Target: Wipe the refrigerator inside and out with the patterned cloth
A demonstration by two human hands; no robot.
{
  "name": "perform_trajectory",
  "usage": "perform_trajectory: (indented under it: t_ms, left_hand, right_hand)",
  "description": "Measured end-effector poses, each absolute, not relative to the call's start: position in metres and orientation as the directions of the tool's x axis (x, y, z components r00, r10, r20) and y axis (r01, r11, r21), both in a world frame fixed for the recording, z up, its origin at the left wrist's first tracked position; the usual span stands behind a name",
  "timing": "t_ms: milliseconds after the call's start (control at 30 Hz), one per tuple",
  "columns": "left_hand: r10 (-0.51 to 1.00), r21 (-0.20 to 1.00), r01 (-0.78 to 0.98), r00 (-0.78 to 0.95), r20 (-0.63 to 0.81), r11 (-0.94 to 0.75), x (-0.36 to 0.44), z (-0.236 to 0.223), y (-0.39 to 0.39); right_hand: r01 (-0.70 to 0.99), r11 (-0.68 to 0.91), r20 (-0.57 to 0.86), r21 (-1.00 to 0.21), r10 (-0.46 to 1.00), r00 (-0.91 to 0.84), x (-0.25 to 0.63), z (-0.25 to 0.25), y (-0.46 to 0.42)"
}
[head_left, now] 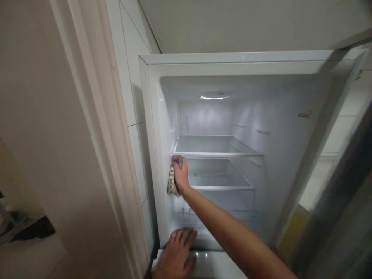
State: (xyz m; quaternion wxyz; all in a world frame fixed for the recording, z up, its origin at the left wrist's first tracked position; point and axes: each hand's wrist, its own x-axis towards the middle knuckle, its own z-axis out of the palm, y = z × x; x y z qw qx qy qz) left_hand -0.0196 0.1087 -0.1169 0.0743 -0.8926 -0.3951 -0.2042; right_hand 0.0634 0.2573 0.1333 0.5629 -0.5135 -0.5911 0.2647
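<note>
My right hand (181,176) is closed around a crumpled patterned cloth (172,182), light with dark spots. It presses the cloth to the left inner wall of a white refrigerator (151,151), level with the glass shelves. The right forearm reaches across the opening from the lower right. Low in the view, my left hand (178,252) rests with its fingers stretched out on the white ledge (217,263) at the bottom of the compartment. Nothing shows in its fingers, though the wrist is cut off by the frame.
An upper glass shelf (212,144) and a lower glass shelf (215,173) span the compartment, with a clear drawer (247,217) beneath. A light (215,95) sits in the ceiling. A door frame (95,116) stands close on the left; a dark blurred edge (334,201) is at right.
</note>
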Motion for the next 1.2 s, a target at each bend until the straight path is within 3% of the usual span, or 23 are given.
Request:
perform_trajectory:
  t_ms: [100, 233, 300, 400, 533, 600, 700, 800, 900, 1000, 1100, 1200]
  left_hand:
    - [0.656, 0.002, 0.741, 0.593, 0.466, -0.671, -0.021, -0.121, 0.109]
    - [0.64, -0.005, 0.735, 0.593, 0.489, -0.678, -0.023, -0.124, 0.11]
    - [0.632, -0.017, 0.737, 0.591, 0.501, -0.675, -0.024, -0.129, 0.111]
    - [0.614, -0.04, 0.735, 0.595, 0.518, -0.677, -0.025, -0.139, 0.115]
    - [0.603, -0.058, 0.737, 0.593, 0.533, -0.674, -0.027, -0.15, 0.119]
    - [0.587, -0.081, 0.732, 0.602, 0.542, -0.676, -0.028, -0.15, 0.119]
    - [0.597, -0.07, 0.736, 0.598, 0.535, -0.674, -0.028, -0.141, 0.117]
    - [0.632, -0.01, 0.737, 0.586, 0.507, -0.676, -0.024, -0.128, 0.113]
    - [0.638, 0.022, 0.726, 0.59, 0.494, -0.688, -0.021, -0.123, 0.11]
    - [0.622, -0.011, 0.734, 0.583, 0.523, -0.679, -0.02, -0.127, 0.11]
    - [0.596, -0.062, 0.748, 0.573, 0.562, -0.661, -0.021, -0.137, 0.112]
    - [0.548, -0.105, 0.729, 0.593, 0.59, -0.676, -0.024, -0.143, 0.114]
  right_hand:
    - [0.324, 0.389, 0.448, -0.863, 0.884, 0.131, 0.063, 0.13, 0.229]
    - [0.328, 0.219, 0.271, -0.919, 0.955, 0.121, 0.065, 0.166, 0.232]
    - [0.321, 0.2, 0.251, -0.926, 0.96, 0.123, 0.066, 0.167, 0.22]
    - [0.292, 0.384, 0.435, -0.876, 0.89, 0.137, 0.058, 0.13, 0.171]
    - [0.414, 0.642, 0.724, -0.645, 0.687, 0.063, 0.041, 0.099, 0.125]
    - [0.514, 0.676, 0.783, -0.529, 0.622, -0.013, 0.036, 0.128, 0.132]
    - [0.578, 0.714, 0.864, -0.396, 0.502, -0.028, 0.031, 0.221, 0.169]
    - [0.574, 0.765, 0.938, -0.293, 0.347, 0.016, 0.023, 0.318, 0.208]
    - [0.508, 0.84, 0.975, -0.188, 0.223, -0.009, 0.016, 0.361, 0.229]
    - [0.522, 0.812, 0.952, -0.262, 0.307, -0.001, 0.019, 0.321, 0.219]
    - [0.578, 0.742, 0.896, -0.34, 0.442, -0.041, 0.034, 0.208, 0.189]
    - [0.607, 0.727, 0.818, -0.322, 0.536, -0.208, 0.052, 0.085, 0.167]
